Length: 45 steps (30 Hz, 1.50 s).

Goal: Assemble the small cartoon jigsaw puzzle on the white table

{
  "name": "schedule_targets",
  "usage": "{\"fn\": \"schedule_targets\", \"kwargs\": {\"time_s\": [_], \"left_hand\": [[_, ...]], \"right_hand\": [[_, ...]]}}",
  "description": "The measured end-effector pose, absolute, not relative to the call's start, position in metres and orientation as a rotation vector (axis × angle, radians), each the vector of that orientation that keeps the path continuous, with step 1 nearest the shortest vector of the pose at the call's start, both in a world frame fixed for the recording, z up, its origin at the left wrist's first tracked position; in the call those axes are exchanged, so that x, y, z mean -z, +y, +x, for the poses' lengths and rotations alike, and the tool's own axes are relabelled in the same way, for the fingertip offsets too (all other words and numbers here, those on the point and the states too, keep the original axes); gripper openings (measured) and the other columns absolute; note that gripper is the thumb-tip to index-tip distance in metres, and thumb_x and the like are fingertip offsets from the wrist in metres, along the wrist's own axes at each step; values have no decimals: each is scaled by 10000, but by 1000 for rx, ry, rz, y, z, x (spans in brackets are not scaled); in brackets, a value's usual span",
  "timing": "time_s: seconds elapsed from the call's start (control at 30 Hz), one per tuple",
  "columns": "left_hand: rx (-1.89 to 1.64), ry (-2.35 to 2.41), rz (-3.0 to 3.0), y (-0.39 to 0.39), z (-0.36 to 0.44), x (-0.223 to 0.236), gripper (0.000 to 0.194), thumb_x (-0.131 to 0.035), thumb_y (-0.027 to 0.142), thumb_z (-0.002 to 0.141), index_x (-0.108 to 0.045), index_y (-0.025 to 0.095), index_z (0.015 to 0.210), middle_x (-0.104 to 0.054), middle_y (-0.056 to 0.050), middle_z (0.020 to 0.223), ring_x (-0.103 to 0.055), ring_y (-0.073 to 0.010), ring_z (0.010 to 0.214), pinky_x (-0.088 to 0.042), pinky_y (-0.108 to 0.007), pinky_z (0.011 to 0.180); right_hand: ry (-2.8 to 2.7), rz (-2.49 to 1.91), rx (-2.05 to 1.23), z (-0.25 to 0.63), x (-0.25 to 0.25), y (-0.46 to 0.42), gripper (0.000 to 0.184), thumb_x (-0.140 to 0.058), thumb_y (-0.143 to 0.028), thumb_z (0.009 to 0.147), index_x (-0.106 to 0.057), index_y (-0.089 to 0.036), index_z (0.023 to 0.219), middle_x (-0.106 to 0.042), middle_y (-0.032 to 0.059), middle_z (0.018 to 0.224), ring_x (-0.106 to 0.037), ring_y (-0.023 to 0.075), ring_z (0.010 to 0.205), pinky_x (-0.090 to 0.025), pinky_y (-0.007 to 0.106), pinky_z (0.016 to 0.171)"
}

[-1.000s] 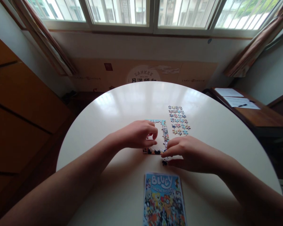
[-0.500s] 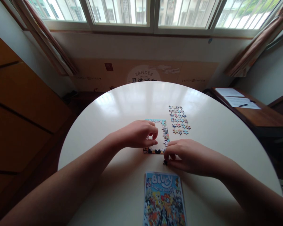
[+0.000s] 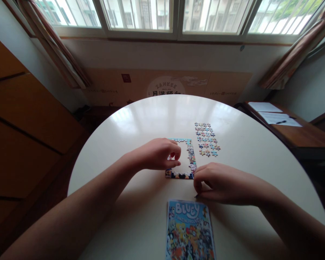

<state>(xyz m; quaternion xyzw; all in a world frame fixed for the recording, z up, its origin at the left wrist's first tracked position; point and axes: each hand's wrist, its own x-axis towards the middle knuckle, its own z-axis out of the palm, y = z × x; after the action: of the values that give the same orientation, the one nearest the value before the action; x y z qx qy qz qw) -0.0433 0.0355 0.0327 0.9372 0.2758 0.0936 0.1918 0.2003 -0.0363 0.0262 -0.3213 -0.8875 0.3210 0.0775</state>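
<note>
On the round white table [image 3: 141, 119] lies a rectangular jigsaw border [image 3: 191, 155], joined round its visible sides, its middle showing bare surface. My left hand [image 3: 158, 153] is over its left side and hides part of it; the fingers curl, with the thumb apart and nothing seen between them. Just off the lower right corner, my right hand [image 3: 223, 182] pinches a small dark puzzle piece [image 3: 196, 196] at thumb and fingertip, mostly hidden by the hand. Loose puzzle pieces [image 3: 206, 139] stand in rows beyond the right hand. Nearest me is a colourful picture sheet [image 3: 190, 231] reading "Bluey".
A brown side table [image 3: 308, 135] at the right bears papers [image 3: 280, 119] and a pen. Below the windows a printed beige panel [image 3: 200, 85] stands behind the table. Curtains hang at both sides, and an orange-brown cabinet [image 3: 24, 151] is on the left.
My right hand has shifted slightly right and toward me, away from the border's lower corner, and the dark piece has moved along with it. My left hand has stayed nearly still.
</note>
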Motion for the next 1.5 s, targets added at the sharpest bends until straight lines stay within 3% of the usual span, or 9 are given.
{"fn": "schedule_targets", "kwargs": {"time_s": [0.17, 0.43, 0.73, 0.87, 1.03, 1.5], "left_hand": [[-242, 748, 2587, 35, -42, -35, 109, -688, 261, 847, -690, 176, 780, -655, -17, 786, -551, -119, 685, -396, -260, 616], [-288, 622, 2467, 33, -34, -30, 118, -654, 228, 876, -762, 183, 889, -677, -33, 811, -597, -126, 722, -443, -252, 654], [-318, 606, 2425, 32, -27, -21, 125, -631, 211, 877, -750, 173, 863, -673, -22, 783, -580, -116, 696, -436, -245, 651], [-293, 692, 2410, 31, -24, -20, 134, -623, 181, 854, -757, 172, 855, -695, -28, 807, -589, -120, 715, -432, -247, 668], [-276, 793, 2312, 32, -23, -18, 142, -639, 201, 839, -776, 182, 869, -722, -29, 829, -613, -128, 739, -437, -254, 679], [-230, 817, 2108, 32, -24, -21, 193, -639, 301, 850, -765, 155, 870, -732, -44, 826, -622, -147, 748, -455, -266, 679]], "right_hand": [[-2474, -997, -1030, 201, -26, -31, 193, -640, -72, 795, -739, -235, 826, -743, -34, 782, -658, 115, 698, -479, 235, 670], [-2134, -1149, -1013, 195, -16, -20, 166, -647, -137, 833, -780, -229, 870, -770, 2, 809, -694, 135, 693, -524, 249, 636], [-2080, -1177, -1055, 194, -11, -19, 137, -665, -163, 837, -765, -219, 913, -763, 17, 840, -690, 147, 720, -535, 262, 635], [-2181, -1104, -911, 199, -9, -16, 125, -675, -171, 850, -758, -233, 921, -754, 13, 871, -668, 137, 730, -532, 264, 649], [-2405, -866, -659, 207, -3, -11, 122, -696, -180, 870, -748, -249, 957, -738, 21, 1037, -679, 161, 922, -544, 309, 820], [-2464, -777, -343, 205, -8, -15, 189, -573, -206, 969, -753, -225, 915, -758, 32, 915, -687, 145, 789, -536, 283, 709]]}}
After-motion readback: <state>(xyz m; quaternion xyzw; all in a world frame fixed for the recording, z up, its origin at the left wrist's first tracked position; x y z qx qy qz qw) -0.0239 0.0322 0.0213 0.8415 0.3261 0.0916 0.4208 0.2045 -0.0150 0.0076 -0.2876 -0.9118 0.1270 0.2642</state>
